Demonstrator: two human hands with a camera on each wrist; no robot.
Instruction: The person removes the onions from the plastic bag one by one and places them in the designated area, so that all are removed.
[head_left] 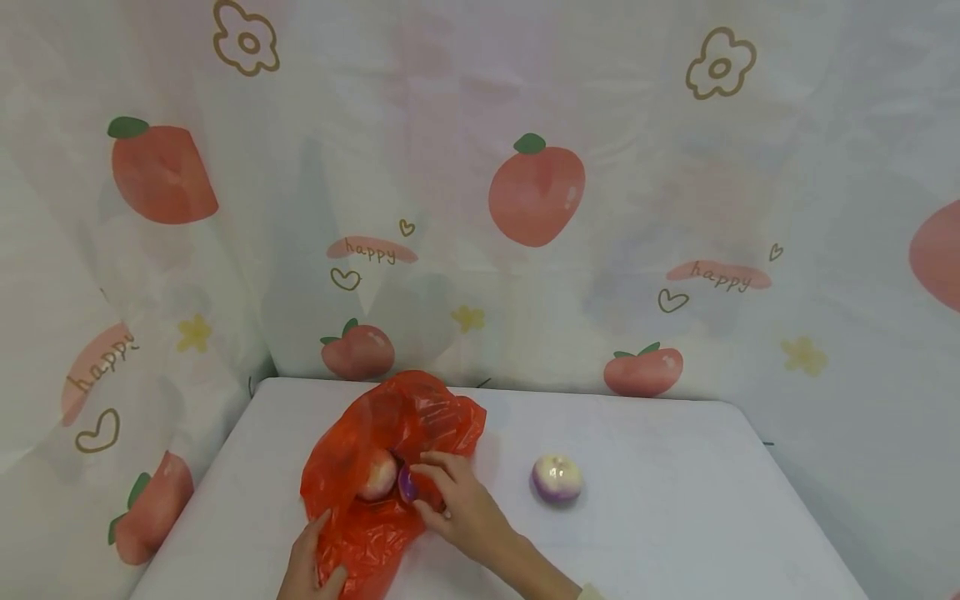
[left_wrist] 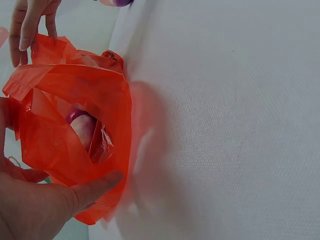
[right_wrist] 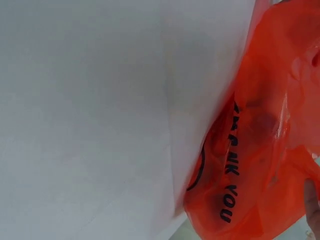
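Observation:
A red plastic bag (head_left: 367,533) stands at the left of the table with its mouth spread. My left hand (head_left: 303,567) holds the bag's near side, and the left wrist view shows its thumb (left_wrist: 100,189) lying over the rim. Inside the bag is a round, turnip-like purple-and-white vegetable (head_left: 378,475), with a purple piece (head_left: 407,483) beside it. My right hand (head_left: 472,512) is at the bag's right side, thumb and fingers spread near that purple piece. In the right wrist view, black "THANK YOU" lettering shows on the bag (right_wrist: 265,165).
Another glossy cream-and-purple round vegetable (head_left: 557,479) sits on the white table (head_left: 675,517), right of the bag and my right hand. Behind the table hangs a pale cloth backdrop (head_left: 450,125) printed with peaches, flowers and "happy".

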